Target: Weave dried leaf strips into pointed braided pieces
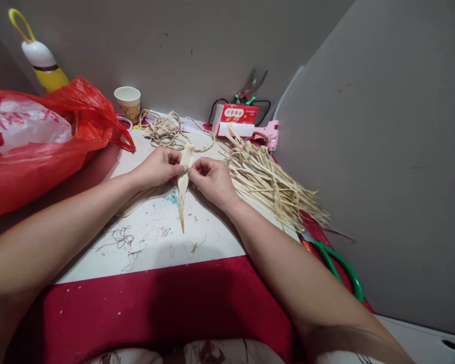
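Observation:
A pale, dried leaf-like strip (183, 189) hangs between my hands over the white board (155, 253), its narrow brownish tip pointing toward me. My left hand (161, 166) pinches its left edge between thumb and fingers. On the other edge, my right hand (212, 179) is closed in a pinch as well. Just beyond the hands lies a twisted cord (165, 129) of similar pale fibre, loosely coiled. Beside my right hand is a heap of dried, straw-coloured strips (273, 182).
A red plastic bag (41, 167) fills the left side, near a yellow-and-white bottle (41, 60) and a paper cup (128, 98). At the back are a red box (235, 119), pruning shears (250, 86) and a pink glue gun (271, 134). Green-handled scissors (341, 263) lie beside my right forearm. Grey walls enclose the table.

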Tool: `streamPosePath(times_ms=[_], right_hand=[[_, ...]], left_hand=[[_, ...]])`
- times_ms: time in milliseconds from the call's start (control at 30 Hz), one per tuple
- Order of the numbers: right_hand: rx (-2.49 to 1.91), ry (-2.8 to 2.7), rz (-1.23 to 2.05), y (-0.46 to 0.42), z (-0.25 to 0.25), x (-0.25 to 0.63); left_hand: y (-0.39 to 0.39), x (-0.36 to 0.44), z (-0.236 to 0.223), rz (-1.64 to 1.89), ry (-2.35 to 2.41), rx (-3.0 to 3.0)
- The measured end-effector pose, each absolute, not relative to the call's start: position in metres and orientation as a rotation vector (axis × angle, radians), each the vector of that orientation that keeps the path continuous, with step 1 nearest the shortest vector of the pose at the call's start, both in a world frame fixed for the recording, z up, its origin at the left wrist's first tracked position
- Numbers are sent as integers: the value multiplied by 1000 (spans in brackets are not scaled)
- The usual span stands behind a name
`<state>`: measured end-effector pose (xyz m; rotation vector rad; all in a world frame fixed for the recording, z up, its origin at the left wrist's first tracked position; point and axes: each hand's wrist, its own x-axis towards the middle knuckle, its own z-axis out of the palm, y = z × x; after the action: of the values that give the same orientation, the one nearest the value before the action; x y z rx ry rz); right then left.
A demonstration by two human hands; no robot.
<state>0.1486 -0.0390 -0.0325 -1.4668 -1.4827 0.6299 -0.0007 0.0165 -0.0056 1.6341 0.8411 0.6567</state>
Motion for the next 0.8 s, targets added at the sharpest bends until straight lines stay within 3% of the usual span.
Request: streamPosePath(times_ms=[167,533,800], right_hand=[[-1572,-1399,547,-36,-33,149],[-1159,-786,1197,-35,-21,151],[-896,-603,1301,-34,-18,154]], left_hand=[[13,1,-5,693,865,1582],[21,2,-13,758,736,1283],[23,1,-13,716,781,1244]])
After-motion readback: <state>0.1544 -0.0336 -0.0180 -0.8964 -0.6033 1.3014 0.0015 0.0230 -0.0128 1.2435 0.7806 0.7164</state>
